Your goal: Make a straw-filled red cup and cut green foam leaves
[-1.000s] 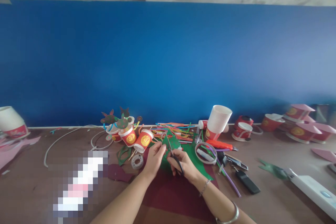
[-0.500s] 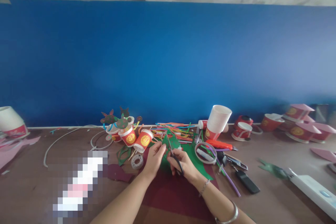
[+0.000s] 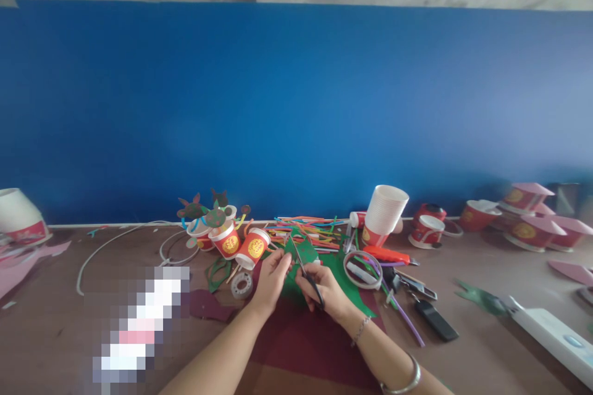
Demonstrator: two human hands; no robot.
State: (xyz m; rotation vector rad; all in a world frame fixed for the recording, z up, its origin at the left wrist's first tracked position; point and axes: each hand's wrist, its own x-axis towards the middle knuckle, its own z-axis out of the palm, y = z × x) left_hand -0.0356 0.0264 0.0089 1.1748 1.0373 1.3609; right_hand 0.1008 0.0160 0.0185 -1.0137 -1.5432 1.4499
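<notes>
My left hand pinches a small piece of green paper between thumb and fingers. In my right hand is a pair of scissors with dark handles, its blades pointing up and away at the green paper. Both hands are close together above a dark red sheet and a larger green sheet on the table. Just left of my left hand lie a roll of clear tape and a green paper offcut with a hole.
Red paper cups with paper cut-outs stand left of centre. Colourful pipe cleaners lie behind my hands. A tall stack of white cups is to the right, near an orange cutter and a black key fob.
The scissor blades sit slightly differently against the green paper, and the paper has shifted a little. Both hands stay in nearly the same place.
</notes>
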